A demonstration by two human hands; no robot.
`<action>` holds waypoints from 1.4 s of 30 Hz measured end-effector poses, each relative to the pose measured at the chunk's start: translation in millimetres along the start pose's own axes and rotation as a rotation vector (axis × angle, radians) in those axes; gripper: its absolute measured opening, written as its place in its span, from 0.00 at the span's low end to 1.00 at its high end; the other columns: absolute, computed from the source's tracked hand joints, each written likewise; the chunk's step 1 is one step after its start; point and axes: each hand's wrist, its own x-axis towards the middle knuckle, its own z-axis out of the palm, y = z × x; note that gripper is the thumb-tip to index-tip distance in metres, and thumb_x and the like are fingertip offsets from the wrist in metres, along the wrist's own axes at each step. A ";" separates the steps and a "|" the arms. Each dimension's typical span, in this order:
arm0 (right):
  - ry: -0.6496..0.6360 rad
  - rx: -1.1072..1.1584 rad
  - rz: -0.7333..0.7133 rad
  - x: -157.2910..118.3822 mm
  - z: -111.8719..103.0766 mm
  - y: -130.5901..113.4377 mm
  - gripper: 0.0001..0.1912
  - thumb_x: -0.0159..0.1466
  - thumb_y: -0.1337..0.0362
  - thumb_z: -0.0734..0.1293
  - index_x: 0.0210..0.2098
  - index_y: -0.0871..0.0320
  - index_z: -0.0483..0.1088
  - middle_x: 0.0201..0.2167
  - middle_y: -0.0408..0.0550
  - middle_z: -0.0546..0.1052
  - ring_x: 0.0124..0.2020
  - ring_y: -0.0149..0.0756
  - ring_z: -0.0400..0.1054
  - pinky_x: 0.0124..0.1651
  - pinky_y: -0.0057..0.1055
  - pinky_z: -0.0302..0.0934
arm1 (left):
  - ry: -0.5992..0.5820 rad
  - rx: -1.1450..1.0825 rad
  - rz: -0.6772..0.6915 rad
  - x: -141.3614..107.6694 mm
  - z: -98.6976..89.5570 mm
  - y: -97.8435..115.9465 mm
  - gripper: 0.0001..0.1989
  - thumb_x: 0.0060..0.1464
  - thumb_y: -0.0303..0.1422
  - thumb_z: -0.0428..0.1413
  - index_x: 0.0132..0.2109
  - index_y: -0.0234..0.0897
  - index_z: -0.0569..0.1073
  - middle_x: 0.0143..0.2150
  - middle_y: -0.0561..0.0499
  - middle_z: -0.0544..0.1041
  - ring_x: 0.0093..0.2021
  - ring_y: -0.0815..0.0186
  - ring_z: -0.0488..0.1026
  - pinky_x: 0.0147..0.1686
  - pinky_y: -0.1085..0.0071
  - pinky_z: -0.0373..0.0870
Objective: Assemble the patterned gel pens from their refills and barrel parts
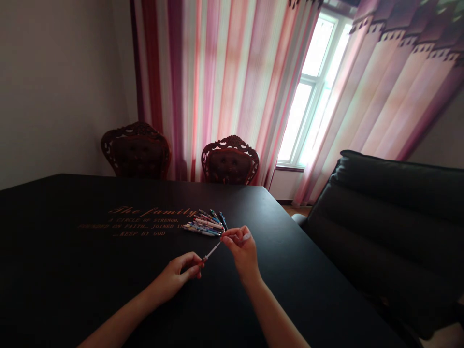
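Note:
A thin, whitish pen refill (212, 250) slants between my two hands above the dark table. My left hand (183, 270) is closed, its thumb and fingers pinching the lower end, where a small, wider piece shows at the fingertips; the fingers partly hide it. At the upper end, my right hand (242, 245) pinches the tip between thumb and forefinger. Just beyond the right hand lies a loose pile of pens (206, 224) in blue, white, red and dark colours, most of them pointing sideways.
The black table (145, 280) bears gold lettering (145, 220) left of the pens. Behind its far edge stand two carved wooden chairs (230, 162). A black leather armchair (391, 227) is at the right, with striped curtains (224, 87) and a window (308, 111) at the back.

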 end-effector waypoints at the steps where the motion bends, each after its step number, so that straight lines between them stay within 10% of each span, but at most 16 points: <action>1: -0.004 -0.007 0.002 -0.4 0.4 0.0 0.18 0.55 0.68 0.72 0.27 0.53 0.55 0.31 0.43 0.77 0.33 0.34 0.71 0.41 0.33 0.64 | 0.000 0.001 0.001 0.0 0.0 0.2 0.12 0.59 0.41 0.54 0.41 0.36 0.73 0.33 0.52 0.76 0.36 0.63 0.72 0.40 0.69 0.66; 10: -0.087 -0.094 0.003 -8.3 3.1 -1.5 0.16 0.59 0.57 0.71 0.28 0.54 0.59 0.34 0.45 0.77 0.34 0.36 0.69 0.40 0.34 0.62 | 0.010 -0.029 0.015 -0.8 1.7 4.6 0.13 0.58 0.42 0.54 0.40 0.36 0.72 0.32 0.52 0.76 0.35 0.63 0.71 0.39 0.70 0.66; 17: 0.060 -0.220 0.070 4.6 -18.0 5.6 0.28 0.68 0.43 0.45 0.23 0.53 0.59 0.16 0.38 0.58 0.21 0.33 0.52 0.28 0.31 0.53 | 0.075 0.127 0.032 -0.9 -12.6 4.0 0.13 0.60 0.42 0.53 0.41 0.38 0.73 0.34 0.51 0.77 0.39 0.61 0.73 0.44 0.68 0.67; 24: -0.098 -0.363 0.052 11.0 -32.8 -2.9 0.15 0.56 0.51 0.71 0.26 0.56 0.70 0.20 0.38 0.65 0.23 0.31 0.55 0.27 0.28 0.51 | 0.151 0.281 0.010 -7.0 -21.9 18.5 0.12 0.59 0.42 0.52 0.41 0.39 0.75 0.34 0.52 0.79 0.40 0.59 0.75 0.45 0.68 0.66; 42: -0.265 -0.555 -0.152 7.6 -29.2 -15.5 0.05 0.60 0.63 0.69 0.36 0.52 0.78 0.32 0.45 0.74 0.33 0.37 0.66 0.37 0.32 0.59 | 0.168 0.364 -0.007 -8.8 -19.6 22.2 0.12 0.57 0.41 0.53 0.41 0.41 0.76 0.34 0.53 0.81 0.40 0.59 0.76 0.46 0.66 0.64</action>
